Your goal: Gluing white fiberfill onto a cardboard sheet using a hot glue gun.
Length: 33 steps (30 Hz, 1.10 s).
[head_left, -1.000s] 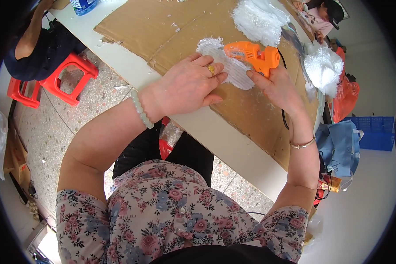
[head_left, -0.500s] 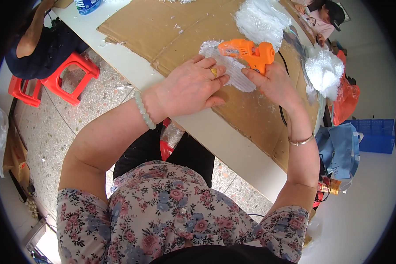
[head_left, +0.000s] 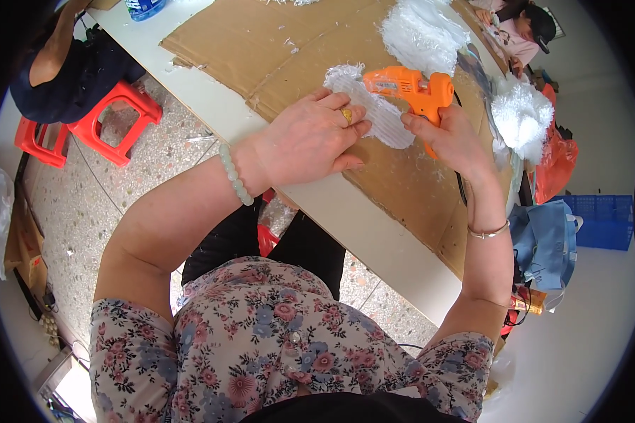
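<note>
Cardboard sheet [head_left: 275, 49] covers the white table [head_left: 346, 211]. On the cardboard's middle lies a white fringed piece [head_left: 374, 113], pressed flat under the open left hand [head_left: 310, 137]. Just right of the piece, the right hand [head_left: 451, 137] grips an orange glue gun [head_left: 413, 86], its nozzle over the piece.

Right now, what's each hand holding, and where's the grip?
Right hand holds the orange glue gun by its handle. Left hand presses flat on the white fringed piece, not gripping it.
</note>
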Motion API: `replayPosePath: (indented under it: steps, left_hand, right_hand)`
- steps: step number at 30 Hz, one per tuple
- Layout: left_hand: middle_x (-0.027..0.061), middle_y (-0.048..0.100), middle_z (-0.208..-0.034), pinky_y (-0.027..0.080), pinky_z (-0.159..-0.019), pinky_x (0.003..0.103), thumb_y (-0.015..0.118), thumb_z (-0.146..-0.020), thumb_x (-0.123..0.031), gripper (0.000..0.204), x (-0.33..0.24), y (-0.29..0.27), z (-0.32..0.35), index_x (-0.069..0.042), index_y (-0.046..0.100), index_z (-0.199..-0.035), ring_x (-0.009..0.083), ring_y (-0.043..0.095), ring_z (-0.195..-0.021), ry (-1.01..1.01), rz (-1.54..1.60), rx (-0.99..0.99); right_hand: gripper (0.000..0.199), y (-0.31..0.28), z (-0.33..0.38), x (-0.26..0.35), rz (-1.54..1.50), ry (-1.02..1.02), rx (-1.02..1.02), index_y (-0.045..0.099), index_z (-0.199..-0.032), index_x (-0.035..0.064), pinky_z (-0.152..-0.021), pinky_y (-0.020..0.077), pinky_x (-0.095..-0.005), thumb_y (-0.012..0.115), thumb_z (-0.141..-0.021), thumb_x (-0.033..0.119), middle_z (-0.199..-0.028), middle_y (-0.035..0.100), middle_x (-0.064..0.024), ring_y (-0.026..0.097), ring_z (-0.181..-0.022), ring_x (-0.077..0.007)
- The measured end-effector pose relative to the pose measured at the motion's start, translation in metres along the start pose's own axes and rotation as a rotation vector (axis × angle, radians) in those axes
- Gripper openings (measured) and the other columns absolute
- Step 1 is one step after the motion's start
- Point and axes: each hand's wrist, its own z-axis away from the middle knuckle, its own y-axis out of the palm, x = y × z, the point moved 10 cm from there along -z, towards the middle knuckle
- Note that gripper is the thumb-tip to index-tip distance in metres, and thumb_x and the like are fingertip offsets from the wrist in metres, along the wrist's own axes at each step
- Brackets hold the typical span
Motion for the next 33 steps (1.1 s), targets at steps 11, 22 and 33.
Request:
replayPosePath:
  steps: [11, 22, 33]
  left_hand:
    - [0.0061, 0.058, -0.108, 0.039, -0.095, 0.037, 0.063, -0.078, -0.037, 0.046, 0.0, 0.0, 0.0, -0.002, 0.062, -0.107, 0.0235, 0.05, -0.106, 0.005, 0.011, 0.003]
    - [0.0061, 0.058, -0.109, 0.039, -0.096, 0.037, 0.063, -0.078, -0.037, 0.045, 0.001, 0.001, 0.001, -0.003, 0.062, -0.108, 0.0233, 0.05, -0.107, -0.003, 0.013, 0.0]
    - [0.0061, 0.058, -0.108, 0.039, -0.095, 0.037, 0.064, -0.078, -0.037, 0.046, 0.0, -0.001, 0.0, -0.003, 0.062, -0.108, 0.0233, 0.05, -0.105, 0.002, 0.016, 0.002]
  right_hand:
    - [0.023, 0.009, -0.006, 0.015, 0.049, -0.127, -0.019, 0.058, -0.087, 0.002, -0.05, 0.0372, -0.0247, 0.064, -0.084, 0.024, -0.062, 0.049, 0.0013, 0.045, -0.055, -0.0071]
    - [0.025, 0.011, -0.009, 0.015, -0.013, -0.094, 0.028, 0.058, -0.085, 0.0016, -0.049, 0.0355, -0.025, 0.064, -0.084, 0.025, -0.064, 0.049, 0.0026, 0.043, -0.056, -0.007]
    - [0.024, -0.002, -0.005, 0.008, 0.088, -0.157, -0.038, 0.055, -0.088, 0.0022, -0.05, 0.0359, -0.0253, 0.064, -0.084, 0.024, -0.064, 0.048, 0.0027, 0.043, -0.057, -0.0078]
